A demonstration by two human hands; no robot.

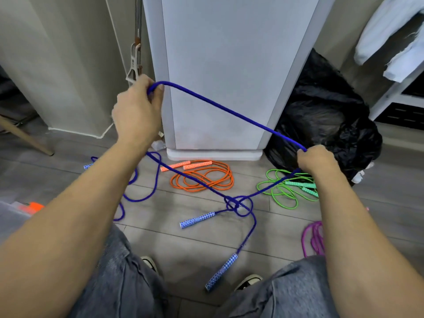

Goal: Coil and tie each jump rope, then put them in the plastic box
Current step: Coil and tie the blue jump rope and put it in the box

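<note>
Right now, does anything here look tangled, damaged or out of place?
Yes: the blue jump rope stretched between the left hand and right hand has a tangled knot low down near a patterned handle, so it likely won't coil cleanly.

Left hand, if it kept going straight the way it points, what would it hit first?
The left hand, gripping the blue rope, would probably meet the tall white cabinet first; depth is unclear.

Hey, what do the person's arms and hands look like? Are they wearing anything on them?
The left forearm and right forearm are bare, with no sleeves showing right up to the edge of the picture. The left hand and right hand have no gloves, and no ring, watch or bracelet is visible. Below them are grey jeans and dark-and-white sneakers.
</note>
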